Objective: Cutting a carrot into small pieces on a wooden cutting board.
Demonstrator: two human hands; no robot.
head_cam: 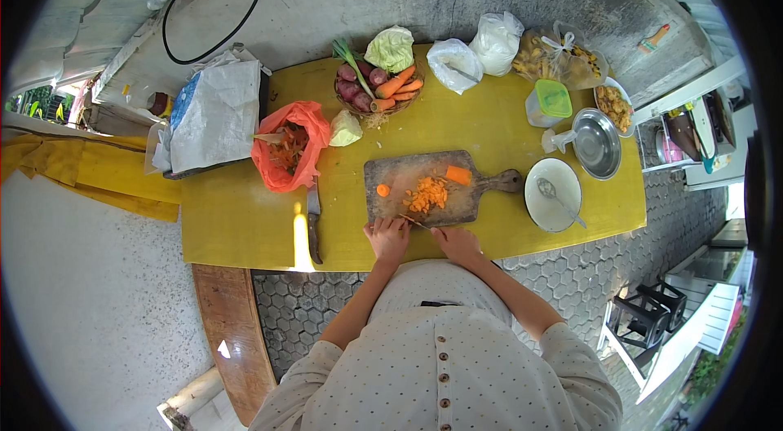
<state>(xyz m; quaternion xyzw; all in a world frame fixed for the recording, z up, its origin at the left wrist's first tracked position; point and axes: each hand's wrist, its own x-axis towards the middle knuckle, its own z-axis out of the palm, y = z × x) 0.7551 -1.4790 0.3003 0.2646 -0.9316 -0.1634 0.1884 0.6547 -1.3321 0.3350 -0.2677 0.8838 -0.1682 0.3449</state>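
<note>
My right hand [459,244] is closed on the handle of a small knife [416,222], whose blade lies over the near edge of a wooden cutting board [382,169]. My left hand [389,236] rests at the board's near left edge, its fingertips by the knife's tip; whether it holds anything is hard to tell. Chopped carrot pieces [427,194] form a small heap mid-board. A thick carrot chunk [458,175] lies near the board's handle, and a small carrot end [383,190] sits at the left.
Left of the board are a larger knife [314,220] and a red plastic bag of peelings [263,165]. Behind stand a vegetable basket [379,111], cabbage piece [346,129] and white bags [454,67]. A white bowl with a spoon [544,211], metal bowl [596,143] and green-lidded container [552,98] stand right.
</note>
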